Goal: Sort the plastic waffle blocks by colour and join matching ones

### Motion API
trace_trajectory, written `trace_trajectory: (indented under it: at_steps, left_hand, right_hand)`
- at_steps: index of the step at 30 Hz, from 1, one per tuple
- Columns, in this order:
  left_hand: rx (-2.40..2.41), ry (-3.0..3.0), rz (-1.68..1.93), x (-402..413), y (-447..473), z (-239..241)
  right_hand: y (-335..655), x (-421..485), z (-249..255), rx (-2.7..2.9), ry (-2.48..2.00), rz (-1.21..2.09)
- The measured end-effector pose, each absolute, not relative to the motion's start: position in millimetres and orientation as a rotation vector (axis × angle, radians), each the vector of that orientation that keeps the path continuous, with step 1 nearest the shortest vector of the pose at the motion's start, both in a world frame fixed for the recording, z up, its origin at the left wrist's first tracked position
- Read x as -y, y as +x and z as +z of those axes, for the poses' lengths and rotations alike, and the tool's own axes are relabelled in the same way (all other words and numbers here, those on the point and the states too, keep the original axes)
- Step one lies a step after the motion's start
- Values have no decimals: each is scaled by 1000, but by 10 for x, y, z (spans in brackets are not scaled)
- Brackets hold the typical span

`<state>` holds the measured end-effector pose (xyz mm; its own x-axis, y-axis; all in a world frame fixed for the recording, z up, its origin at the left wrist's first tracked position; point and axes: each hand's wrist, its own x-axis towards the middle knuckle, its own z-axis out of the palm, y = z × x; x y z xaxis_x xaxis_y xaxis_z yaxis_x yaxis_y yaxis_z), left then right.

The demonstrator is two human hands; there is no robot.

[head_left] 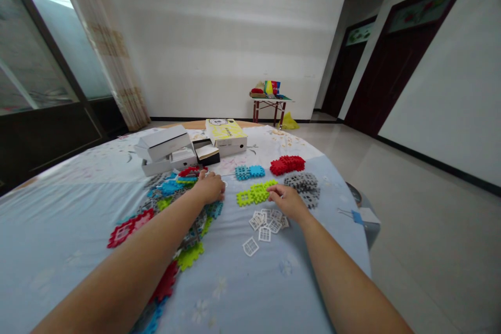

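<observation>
My left hand rests knuckles-up on a mixed pile of coloured interlocking blocks, its fingers curled under so I cannot see what they hold. My right hand lies beside a small heap of green blocks, fingertips touching its right end, fingers bent and close together. Just below that hand lie several white window-shaped pieces. Sorted heaps sit beyond: blue blocks, red blocks and grey blocks.
The round table wears a pale blue flowered cloth. White boxes and a yellow-topped box stand at its far side. A stool sits by the right edge. A small red-legged table stands by the far wall.
</observation>
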<state>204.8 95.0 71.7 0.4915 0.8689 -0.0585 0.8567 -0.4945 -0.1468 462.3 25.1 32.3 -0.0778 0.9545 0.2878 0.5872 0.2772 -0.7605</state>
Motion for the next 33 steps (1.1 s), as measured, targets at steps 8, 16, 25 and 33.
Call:
trace_trajectory:
  at_steps: [8,16,25,33]
  left_hand:
    - [1679,-2575,312,-987,2049,788]
    - [1732,-2605,259,-1017,1960,771]
    - [1728,-2618,134,-992,1864,663]
    - [1771,-2636,161,-1048,1939,618]
  right_hand:
    - [4620,-254,323,1784,-1421,608]
    - [4655,-270,292,1763,-1403,589]
    - [4673,-295,246,1768,-1393,584]
    - [4687,-314,223,1762,-1407,579]
